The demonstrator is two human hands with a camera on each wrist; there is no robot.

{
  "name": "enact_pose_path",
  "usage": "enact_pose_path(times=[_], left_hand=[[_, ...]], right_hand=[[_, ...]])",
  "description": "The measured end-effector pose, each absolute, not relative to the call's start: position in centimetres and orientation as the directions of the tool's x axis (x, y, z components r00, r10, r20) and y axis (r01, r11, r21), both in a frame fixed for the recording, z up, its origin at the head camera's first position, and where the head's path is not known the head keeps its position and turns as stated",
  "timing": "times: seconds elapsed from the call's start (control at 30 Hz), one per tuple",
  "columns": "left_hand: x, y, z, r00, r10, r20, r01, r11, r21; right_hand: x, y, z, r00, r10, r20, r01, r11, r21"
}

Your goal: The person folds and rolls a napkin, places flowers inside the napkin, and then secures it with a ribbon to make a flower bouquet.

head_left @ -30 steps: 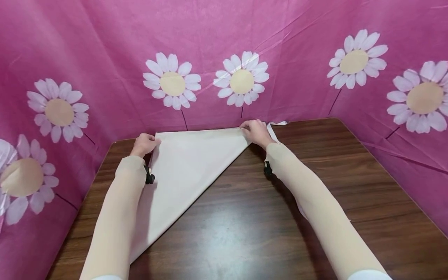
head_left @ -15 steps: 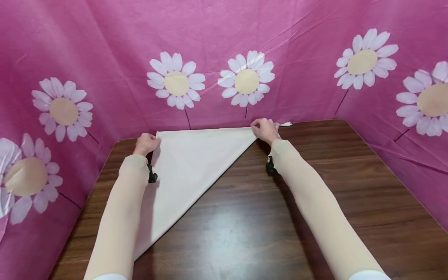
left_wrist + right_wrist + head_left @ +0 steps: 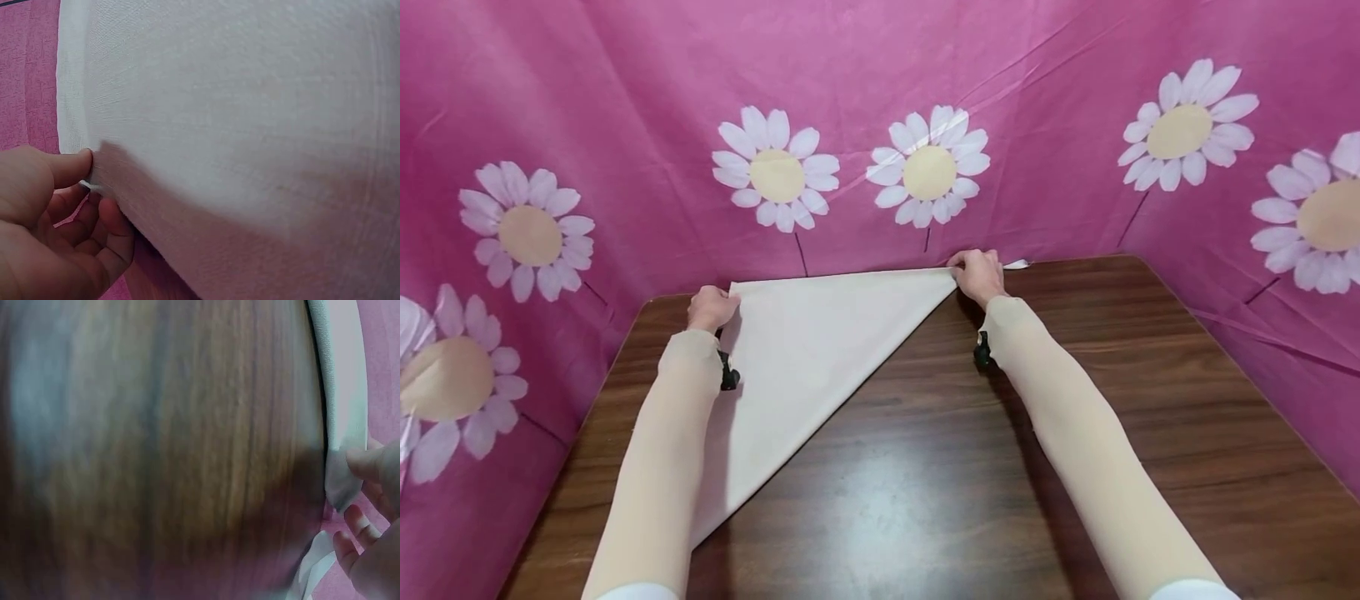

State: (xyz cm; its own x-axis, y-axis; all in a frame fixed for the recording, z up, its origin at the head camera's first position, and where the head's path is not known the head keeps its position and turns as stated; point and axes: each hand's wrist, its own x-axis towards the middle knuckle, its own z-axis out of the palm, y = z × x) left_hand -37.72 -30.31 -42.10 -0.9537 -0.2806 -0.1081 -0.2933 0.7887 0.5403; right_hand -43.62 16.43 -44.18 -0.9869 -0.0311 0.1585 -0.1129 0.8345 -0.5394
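Note:
A cream cloth, folded into a triangle, lies along the left and far part of the table. At its far left corner my left hand pinches the edge; the left wrist view shows the thumb on top and the other fingers curled below. My right hand holds the pointed far right corner, gripped between thumb and fingers in the right wrist view. A white strip of fabric trails out beyond the right hand. The near end of the cloth is partly hidden by my left forearm.
The brown wood-grain table runs up to a pink curtain printed with large daisies, which encloses the back and both sides. The cloth's far edge lies along the table's back edge.
My right hand has moved right and slightly away, drawing the cloth's pointed corner along and stretching the far edge straighter. Less of the white strip shows past it. The left hand keeps its corner.

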Motion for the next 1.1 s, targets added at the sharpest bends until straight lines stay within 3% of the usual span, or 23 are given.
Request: enact_pose_path(times=[0.33, 0.53, 1.1], left_hand=[[-37.9, -30.1, -41.8, -0.920, -0.387, -0.065, -0.355, 0.749, 0.559], [-37.8, -30.1, -42.1, -0.926, -0.371, -0.072, -0.344, 0.751, 0.563], [-37.9, -29.7, -42.5, -0.931, -0.361, -0.063, -0.332, 0.756, 0.564]], right_hand=[[-43.7, 16.6, -44.3, -0.985, -0.001, 0.174, -0.090, 0.856, -0.508], [-43.6, 17.2, -44.3, -0.994, -0.001, 0.113, -0.059, 0.859, -0.509], [-43.7, 17.9, -44.3, -0.995, 0.010, 0.098, -0.045, 0.836, -0.546]])
